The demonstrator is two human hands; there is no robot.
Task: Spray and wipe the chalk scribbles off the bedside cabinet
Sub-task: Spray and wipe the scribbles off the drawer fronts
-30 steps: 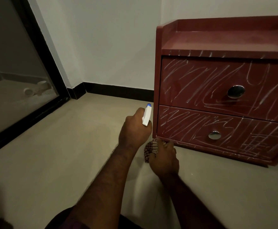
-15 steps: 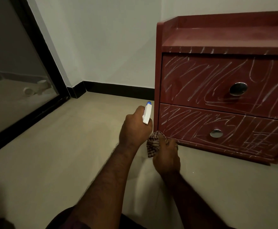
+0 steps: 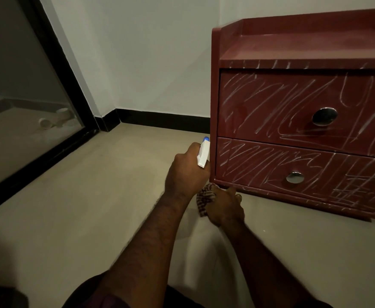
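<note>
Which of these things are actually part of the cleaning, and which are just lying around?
For the job: spray bottle in left hand, checked cloth in right hand, scribbled cabinet.
Lying about: white pipe pieces behind the glass door.

Spray bottle (image 3: 203,153), cloth (image 3: 205,196) beside chalk-scribbled cabinet (image 3: 271,103)

Surroundings: floor, wall, skirting, glazed panel.
We note a beige floor (image 3: 70,218) meeting a plain white wall (image 3: 148,52); a black skirting board (image 3: 164,122) runs along the foot of that wall and turns the corner at the left; beside the corner we see a glass panel (image 3: 15,85) set in a black frame (image 3: 64,70) that reaches the floor; behind the glass lie pale cylindrical fittings (image 3: 55,121), close together, too blurred to identify further.
</note>
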